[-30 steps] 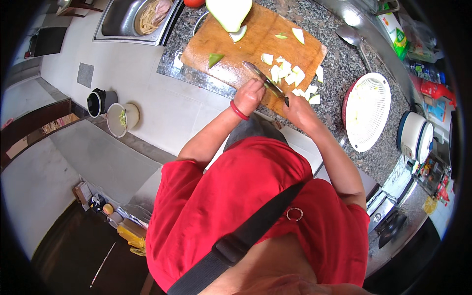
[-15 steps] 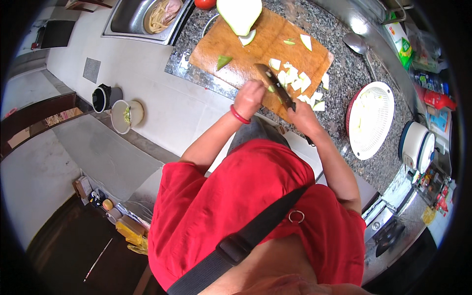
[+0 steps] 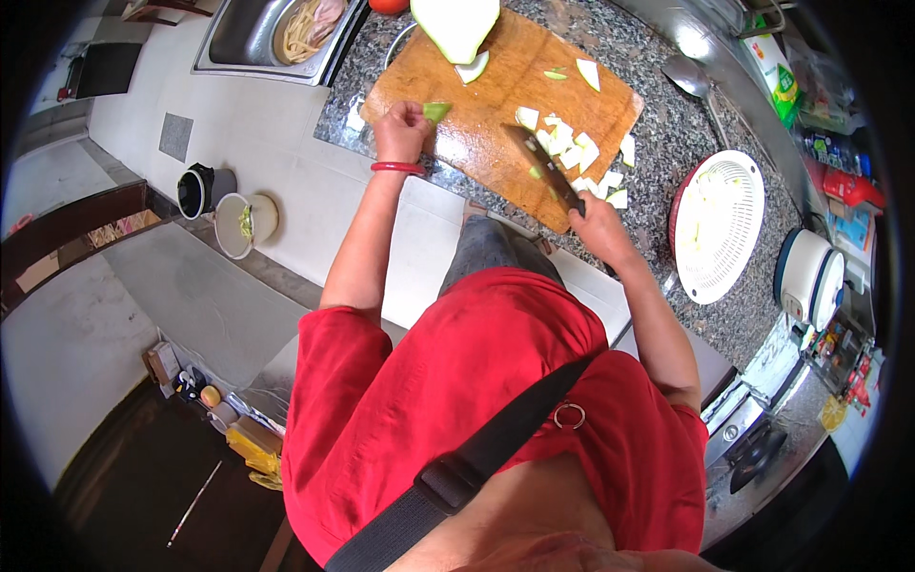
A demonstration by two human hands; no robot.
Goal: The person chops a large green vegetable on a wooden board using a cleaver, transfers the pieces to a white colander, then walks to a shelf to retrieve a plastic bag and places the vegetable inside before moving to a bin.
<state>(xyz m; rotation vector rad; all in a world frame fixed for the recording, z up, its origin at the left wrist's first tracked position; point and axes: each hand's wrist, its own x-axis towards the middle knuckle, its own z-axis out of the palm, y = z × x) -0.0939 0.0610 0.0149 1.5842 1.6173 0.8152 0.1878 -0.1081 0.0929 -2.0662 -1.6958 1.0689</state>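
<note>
My left hand point(image 3: 401, 133), with a red bangle at its wrist, is at the near left edge of the wooden cutting board point(image 3: 477, 105). Its fingers are pinched at the edge of a green-skinned piece of gourd point(image 3: 437, 111), partly covering it. In my right hand point(image 3: 600, 232) is the dark handle of a kitchen knife point(image 3: 543, 164), its blade lying low over the board beside diced white gourd pieces point(image 3: 564, 143). A large pale cut gourd point(image 3: 456, 27) rests at the far end, with a small slice point(image 3: 473, 68) against it. Another wedge point(image 3: 588, 74) lies farther right.
Right of the board, a white strainer basket point(image 3: 721, 229) holding pale pieces stands on the granite counter point(image 3: 658, 133), near a metal ladle point(image 3: 688, 76). A steel sink point(image 3: 243, 43) with a bowl is at upper left. A scrap bucket point(image 3: 246, 227) stands on the floor.
My left hand has moved left and away from me, from beside the knife to the green-skinned piece. My right hand keeps the knife in nearly the same place.
</note>
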